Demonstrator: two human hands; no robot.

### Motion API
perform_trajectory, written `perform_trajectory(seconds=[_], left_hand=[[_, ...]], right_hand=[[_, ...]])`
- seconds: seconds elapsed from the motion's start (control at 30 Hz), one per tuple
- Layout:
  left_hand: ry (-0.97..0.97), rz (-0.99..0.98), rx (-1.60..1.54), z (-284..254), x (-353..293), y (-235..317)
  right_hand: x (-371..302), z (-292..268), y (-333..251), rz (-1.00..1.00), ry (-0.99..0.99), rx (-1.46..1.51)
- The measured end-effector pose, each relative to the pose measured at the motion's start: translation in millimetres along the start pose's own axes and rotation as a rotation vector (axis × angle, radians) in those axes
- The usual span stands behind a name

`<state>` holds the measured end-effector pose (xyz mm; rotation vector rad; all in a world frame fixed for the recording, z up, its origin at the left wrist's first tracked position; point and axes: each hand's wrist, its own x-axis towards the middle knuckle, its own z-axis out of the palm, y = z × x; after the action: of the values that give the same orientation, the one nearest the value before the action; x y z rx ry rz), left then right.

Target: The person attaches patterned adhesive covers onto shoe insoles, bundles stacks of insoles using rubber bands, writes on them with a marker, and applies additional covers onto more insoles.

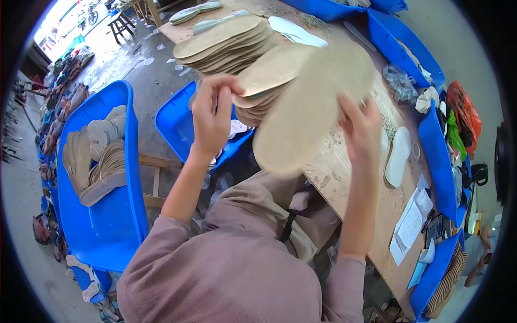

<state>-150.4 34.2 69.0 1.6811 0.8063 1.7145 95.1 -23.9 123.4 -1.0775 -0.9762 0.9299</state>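
A large beige insole (301, 121), slightly blurred, is tilted up over my lap and the table edge. Its right edge is pinched between the thumb and fingers of my right hand (363, 132). Behind it lies a stack of similar insoles (258, 110), partly hidden by the raised one. My left hand (211, 116) is at that stack's left end, its curled fingers and thumb closed on the edge of the top insole (277, 67). Just beyond stands a second, taller stack of beige insoles (226, 46).
White insoles (398, 156) and papers (412, 226) lie on the wooden table (344, 177). Blue bins (436, 145) line its right side. At left, a blue bin (102, 237) contains bundled insoles (99, 161); another blue bin (172, 118) sits below the table. A person (479, 253) is at far right.
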Motion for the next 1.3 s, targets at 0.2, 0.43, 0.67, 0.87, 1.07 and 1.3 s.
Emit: perform_trajectory(seconds=[0.2,0.43,0.67,0.87,1.07,1.3], left_hand=[[-0.111,-0.283,-0.042,-19,65,-74],[-0.584,-0.609,-0.086,-8,83,-73],[-0.844,-0.543,0.062,10,105,-62],[-0.989,-0.449,0.219,15,115,-67],[-1.113,-0.622,-0.054,20,109,-60],[-1.108,-0.612,-0.14,14,95,-69]], right_hand=[[101,34,47,0.026,-0.022,-0.192],[68,37,48,0.006,0.18,-0.92],[38,13,93,0.237,0.198,-0.334],[28,-7,131,0.393,0.105,-0.205],[33,28,131,0.531,0.145,0.186],[35,40,144,0.355,0.172,0.506]])
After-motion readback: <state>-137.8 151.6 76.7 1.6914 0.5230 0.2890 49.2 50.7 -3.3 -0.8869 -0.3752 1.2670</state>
